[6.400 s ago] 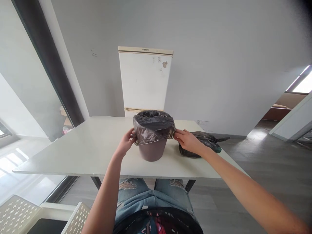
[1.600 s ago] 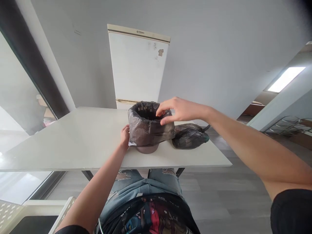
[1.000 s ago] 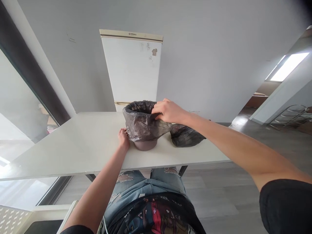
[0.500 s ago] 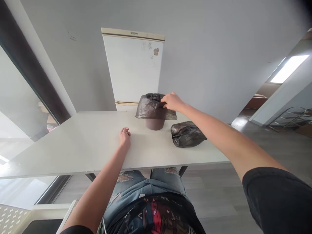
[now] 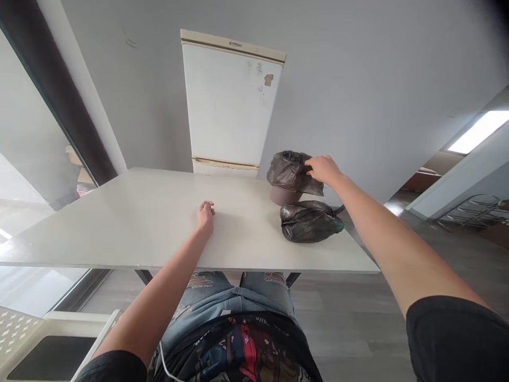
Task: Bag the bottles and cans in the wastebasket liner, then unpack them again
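Observation:
A small brown trash can (image 5: pixel 284 196) stands near the back of the white table, right of the middle. Its rim is covered by a black plastic bag (image 5: pixel 288 174), folded down over the outside. My right hand (image 5: pixel 323 170) grips the can's right rim through the bag, fingers tucked over the edge. Just in front of the can lies a full, knotted black garbage bag (image 5: pixel 308 223), with something green showing through at its right end. My left hand (image 5: pixel 205 215) rests on the tabletop, fingers curled in, apart from both; nothing shows in it.
The white table (image 5: pixel 159 223) stretches far to the left and ends just right of the garbage bag. Behind it stands a white refrigerator (image 5: pixel 230 101) against a grey wall. A cream-coloured plastic bin or chair (image 5: pixel 79 317) is at the lower left.
My right hand has shifted the trash can, with its bag, to the right across the table, until it stands behind the garbage bag. My left hand has stayed in place.

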`<action>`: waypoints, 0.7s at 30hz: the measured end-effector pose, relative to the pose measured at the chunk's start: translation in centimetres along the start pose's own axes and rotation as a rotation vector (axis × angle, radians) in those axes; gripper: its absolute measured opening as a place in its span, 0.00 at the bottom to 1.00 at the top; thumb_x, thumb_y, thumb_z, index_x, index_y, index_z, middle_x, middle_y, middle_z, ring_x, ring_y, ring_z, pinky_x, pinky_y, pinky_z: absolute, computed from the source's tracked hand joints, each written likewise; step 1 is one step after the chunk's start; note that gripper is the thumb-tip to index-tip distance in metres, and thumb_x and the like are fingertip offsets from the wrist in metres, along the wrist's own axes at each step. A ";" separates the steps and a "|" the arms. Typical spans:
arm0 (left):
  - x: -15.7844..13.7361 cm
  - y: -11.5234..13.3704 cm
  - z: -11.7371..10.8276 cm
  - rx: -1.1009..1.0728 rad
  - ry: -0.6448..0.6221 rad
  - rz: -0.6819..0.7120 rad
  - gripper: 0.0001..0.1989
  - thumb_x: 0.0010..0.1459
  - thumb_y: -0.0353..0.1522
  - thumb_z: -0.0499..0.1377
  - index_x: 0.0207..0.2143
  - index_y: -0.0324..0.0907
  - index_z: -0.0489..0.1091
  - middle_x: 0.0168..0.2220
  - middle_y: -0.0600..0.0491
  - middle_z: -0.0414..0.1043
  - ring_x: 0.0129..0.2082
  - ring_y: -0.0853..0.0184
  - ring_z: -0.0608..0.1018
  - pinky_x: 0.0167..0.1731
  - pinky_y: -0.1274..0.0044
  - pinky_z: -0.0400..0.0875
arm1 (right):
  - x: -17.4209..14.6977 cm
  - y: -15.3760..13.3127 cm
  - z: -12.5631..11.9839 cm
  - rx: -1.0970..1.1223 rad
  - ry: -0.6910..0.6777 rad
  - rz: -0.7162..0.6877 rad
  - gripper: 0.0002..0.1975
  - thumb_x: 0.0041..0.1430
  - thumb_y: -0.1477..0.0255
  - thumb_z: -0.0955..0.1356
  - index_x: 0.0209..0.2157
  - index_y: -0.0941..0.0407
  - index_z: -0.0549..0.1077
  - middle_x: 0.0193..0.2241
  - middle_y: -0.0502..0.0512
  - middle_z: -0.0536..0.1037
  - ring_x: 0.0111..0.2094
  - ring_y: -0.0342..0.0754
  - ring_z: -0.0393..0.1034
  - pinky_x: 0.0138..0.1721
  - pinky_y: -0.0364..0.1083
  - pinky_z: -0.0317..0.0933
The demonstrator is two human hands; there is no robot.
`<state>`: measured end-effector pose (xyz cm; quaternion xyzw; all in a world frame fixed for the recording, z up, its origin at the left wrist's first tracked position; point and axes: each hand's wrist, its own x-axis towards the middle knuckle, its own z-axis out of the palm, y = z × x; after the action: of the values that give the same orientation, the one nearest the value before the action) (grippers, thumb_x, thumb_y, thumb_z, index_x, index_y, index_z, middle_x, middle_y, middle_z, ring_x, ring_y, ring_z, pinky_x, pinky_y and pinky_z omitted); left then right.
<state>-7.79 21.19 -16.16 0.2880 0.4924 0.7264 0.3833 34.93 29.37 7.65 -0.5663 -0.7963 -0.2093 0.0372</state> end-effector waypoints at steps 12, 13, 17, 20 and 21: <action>-1.1 0.5 0.0 0.141 -0.104 0.020 0.04 0.49 0.33 0.57 0.28 0.45 0.70 0.22 0.57 0.57 0.21 0.70 0.62 0.22 0.78 0.49 | -15.7 4.3 7.7 0.489 0.337 0.799 0.28 0.72 0.54 0.58 0.49 0.57 0.80 0.47 0.75 0.81 0.53 0.68 0.75 0.56 0.64 0.66; -1.3 0.7 0.0 0.152 -0.118 0.023 0.04 0.49 0.33 0.57 0.28 0.45 0.71 0.21 0.58 0.57 0.21 0.70 0.62 0.22 0.78 0.49 | -17.0 4.8 9.1 0.646 0.254 0.881 0.28 0.70 0.50 0.59 0.48 0.57 0.80 0.44 0.74 0.81 0.49 0.66 0.77 0.51 0.61 0.70; -2.0 1.2 0.2 0.197 -0.187 0.047 0.04 0.51 0.34 0.57 0.30 0.44 0.71 0.20 0.58 0.57 0.20 0.70 0.64 0.20 0.79 0.52 | -19.5 3.4 13.3 1.358 0.060 0.929 0.30 0.60 0.43 0.68 0.47 0.54 0.77 0.38 0.64 0.83 0.34 0.55 0.78 0.32 0.49 0.71; -2.8 1.8 0.5 0.182 -0.392 0.044 0.07 0.56 0.37 0.57 0.33 0.44 0.71 0.17 0.61 0.52 0.16 0.71 0.61 0.18 0.80 0.50 | -19.6 -1.1 14.0 1.536 -0.011 0.865 0.28 0.50 0.51 0.77 0.47 0.54 0.77 0.34 0.58 0.82 0.29 0.52 0.76 0.25 0.45 0.66; -3.1 2.0 0.6 0.171 -0.490 0.025 0.08 0.57 0.38 0.57 0.35 0.44 0.71 0.16 0.63 0.50 0.14 0.71 0.60 0.17 0.80 0.49 | -19.4 -3.1 13.9 1.577 -0.050 0.838 0.27 0.49 0.55 0.78 0.47 0.54 0.78 0.33 0.57 0.82 0.28 0.51 0.75 0.24 0.44 0.65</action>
<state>-6.14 18.47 -14.22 0.4927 0.4408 0.5954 0.4566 41.45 16.56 -11.64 -0.6250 -0.4370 0.4423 0.4720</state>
